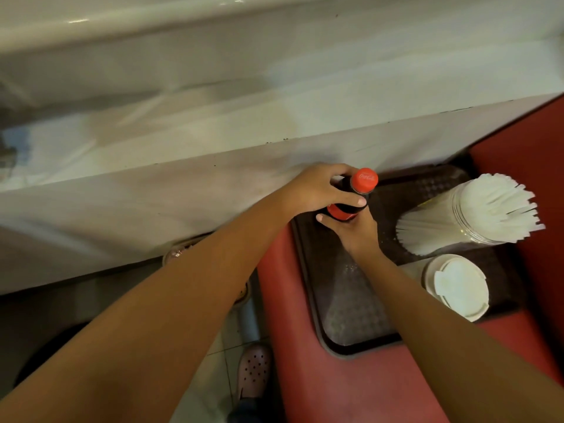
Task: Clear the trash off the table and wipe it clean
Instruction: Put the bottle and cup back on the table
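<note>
red table (351,389) set against a pale glossy wall ledge (213,123), seen from the head camera: one dark textured tray (354,315) lies on it, carrying one cola bottle (341,211), one clear jar of white straws (476,209) and one white lidded cup (457,286). two hands meet on the upright bottle at the tray's far left corner: the left hand (317,190) curls round its neck just below the cap, the right hand (355,230) grips the red label lower down. the tray's left rim runs close to the table's left edge; its near half lies bare. one pink perforated clog (253,370) shows on the tiled floor. the red cap (364,179) reads "coca-cola" in white script; the label's print is hidden.
</note>
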